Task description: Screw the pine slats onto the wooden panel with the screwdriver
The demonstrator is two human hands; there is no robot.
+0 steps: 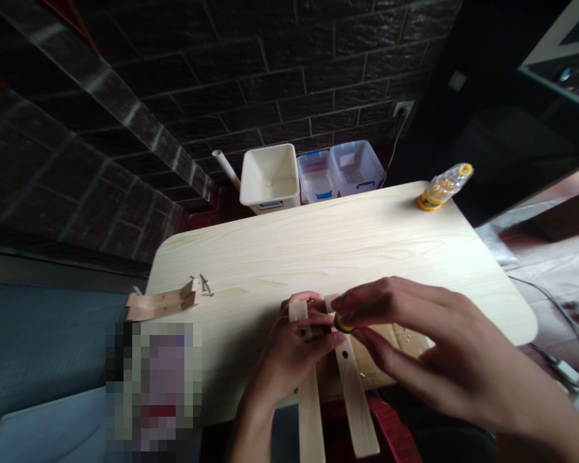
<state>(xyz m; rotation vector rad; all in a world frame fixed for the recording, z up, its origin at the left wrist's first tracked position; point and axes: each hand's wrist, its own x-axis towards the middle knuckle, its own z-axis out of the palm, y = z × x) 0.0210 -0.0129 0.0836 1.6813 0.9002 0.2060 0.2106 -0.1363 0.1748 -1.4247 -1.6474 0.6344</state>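
My left hand [289,354] grips a wooden frame near the table's front edge, fingers wrapped over its far end. Two pale slats, a left slat [311,411] and a right slat [358,405], extend from it towards me past the edge; the right one has a dark hole. Above the right slat, my right hand [429,341] pinches the yellow-and-black handle of a screwdriver [343,323] between thumb and fingers. Seen almost end-on, the handle hides its shaft and tip. Brown cardboard [405,341] lies beneath, with a few small metal pieces on it.
A curved wooden piece [164,303] and several screws [205,286] lie at the table's left. A clear bottle-shaped container with a yellow base [430,200] stands at the far right corner. Behind the table [318,238] are a cream bin [270,173] and clear plastic boxes [357,168].
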